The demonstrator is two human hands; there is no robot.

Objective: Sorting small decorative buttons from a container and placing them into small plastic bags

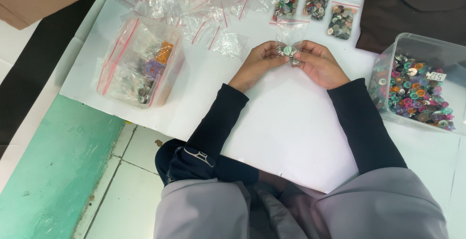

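Note:
My left hand point(257, 64) and my right hand point(319, 64) meet over a white sheet point(286, 127), and together they grip a small clear zip bag point(290, 42) with several mixed buttons bunched at its lower end between my fingertips. The bag's open top points away from me. Just beyond it lie three filled button bags point(315, 7) in a row. Both arms wear black sleeves.
A clear plastic tub point(417, 86) of coloured buttons stands at the right. A large zip bag point(138, 66) stuffed with packets lies at the left, and a heap of empty small zip bags point(204, 6) lies behind it. Dark brown cloth point(412, 6) is at the top right.

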